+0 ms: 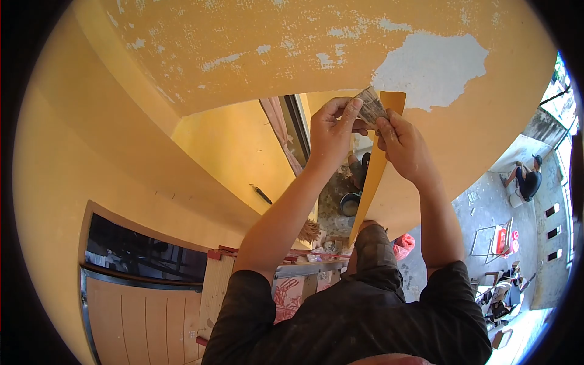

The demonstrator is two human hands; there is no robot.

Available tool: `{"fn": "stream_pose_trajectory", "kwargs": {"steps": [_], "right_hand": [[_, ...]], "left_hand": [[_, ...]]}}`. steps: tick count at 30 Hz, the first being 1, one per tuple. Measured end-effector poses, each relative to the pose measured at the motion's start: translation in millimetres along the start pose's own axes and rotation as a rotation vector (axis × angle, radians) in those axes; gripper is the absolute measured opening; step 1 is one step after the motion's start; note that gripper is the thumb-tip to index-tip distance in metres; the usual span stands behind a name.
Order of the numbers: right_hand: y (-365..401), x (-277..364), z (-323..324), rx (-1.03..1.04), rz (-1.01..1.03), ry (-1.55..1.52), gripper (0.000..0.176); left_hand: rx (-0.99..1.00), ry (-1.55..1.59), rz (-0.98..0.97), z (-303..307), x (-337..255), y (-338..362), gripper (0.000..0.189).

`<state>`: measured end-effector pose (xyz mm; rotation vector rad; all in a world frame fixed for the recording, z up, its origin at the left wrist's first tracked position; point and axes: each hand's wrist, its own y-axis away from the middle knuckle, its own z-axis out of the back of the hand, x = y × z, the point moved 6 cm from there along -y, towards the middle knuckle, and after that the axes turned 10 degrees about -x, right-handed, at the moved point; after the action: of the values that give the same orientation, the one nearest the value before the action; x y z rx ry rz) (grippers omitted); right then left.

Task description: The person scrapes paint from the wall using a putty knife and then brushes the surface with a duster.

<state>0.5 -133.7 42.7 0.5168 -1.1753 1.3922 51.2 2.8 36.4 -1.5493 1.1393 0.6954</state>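
Observation:
A small, worn, greyish-brown flat piece [371, 107], perhaps sandpaper, is held up between both hands. My left hand [336, 129] pinches its upper left part between thumb and fingers. My right hand [406, 141] grips its lower right corner, thumb on top. Just above and behind the hands is an orange-yellow wall surface [255, 85] with scraped, flaking paint. A large bare whitish patch [432, 68] lies to the upper right of the piece.
A person in dark clothes [529, 181] sits far right beside a wall. Below are a black bucket [350, 204], a red-and-white chair [502, 239] and a red bag [404, 246]. A wooden plank [216, 292] stands lower left. A dark-handled tool [263, 194] is at the yellow wall.

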Motion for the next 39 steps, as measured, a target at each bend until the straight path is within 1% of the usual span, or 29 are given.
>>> {"fn": "stream_pose_trajectory", "kwargs": {"steps": [2,3,5,8,12,14,15,17,19,21,23,25,28,30,33,36,39], "right_hand": [[-2.5,-2.8,-1.6,0.014,0.017,-0.014,0.028],[-2.8,0.9,-3.5,0.016,0.02,-0.014,0.028],[0.1,4.1,-2.5,0.005,-0.046,-0.063,0.029],[1.9,-2.8,-4.3,0.014,-0.018,-0.078,0.029],[-0.2,-1.2,-4.6,-0.001,-0.046,-0.041,0.03],[-0.5,-5.2,-7.4,-0.005,0.046,-0.031,0.03],[-1.4,-5.0,-7.0,-0.009,0.043,-0.034,0.03],[-3.8,-5.4,-8.1,0.005,0.01,-0.071,0.03],[-2.6,-4.7,-9.5,0.002,0.019,-0.072,0.03],[0.1,-6.1,-9.5,-0.001,0.02,-0.082,0.03],[-2.3,-7.9,-10.1,0.025,-0.042,-0.136,0.03],[-1.8,-2.7,-11.7,0.017,-0.032,-0.131,0.03],[0.5,-6.0,-8.3,0.01,-0.037,-0.142,0.029],[-1.0,-4.0,-10.8,0.022,-0.039,-0.166,0.028],[0.6,-4.6,-9.5,0.011,-0.081,-0.135,0.028],[0.6,-3.4,-11.6,-0.004,-0.05,-0.158,0.029],[-2.4,-4.3,-9.6,-0.001,-0.001,-0.112,0.028]], "left_hand": [[-0.018,0.017,0.036,1.7,2.0,0.2,0.031],[-0.021,0.017,0.033,3.2,0.4,-1.0,0.031],[-0.006,-0.011,0.004,2.2,-2.3,-2.0,0.031],[0.009,-0.029,0.012,3.0,-2.2,-1.1,0.03],[0.004,-0.022,0.002,2.8,-4.5,-4.2,0.03],[0.018,-0.074,-0.004,4.0,-6.4,-3.6,0.031],[0.011,-0.047,0.023,3.4,-5.7,-1.8,0.031],[0.007,-0.048,0.009,3.7,-8.7,-3.7,0.031],[-0.001,-0.036,0.003,2.8,-7.3,-4.8,0.032],[0.024,-0.083,0.015,4.7,-6.1,-5.1,0.031],[0.013,-0.073,0.017,3.0,-11.5,-4.3,0.031],[-0.002,-0.048,0.026,3.5,-11.8,-3.9,0.031],[0.033,-0.083,0.022,1.9,-9.9,-4.8,0.03],[0.003,-0.06,0.042,1.8,-10.8,-3.4,0.029],[0.029,-0.073,0.018,2.8,-10.6,-7.0,0.029],[0.012,-0.063,0.048,2.4,-12.8,-3.8,0.028],[0.017,-0.059,0.035,2.6,-11.4,-6.9,0.028]]}}
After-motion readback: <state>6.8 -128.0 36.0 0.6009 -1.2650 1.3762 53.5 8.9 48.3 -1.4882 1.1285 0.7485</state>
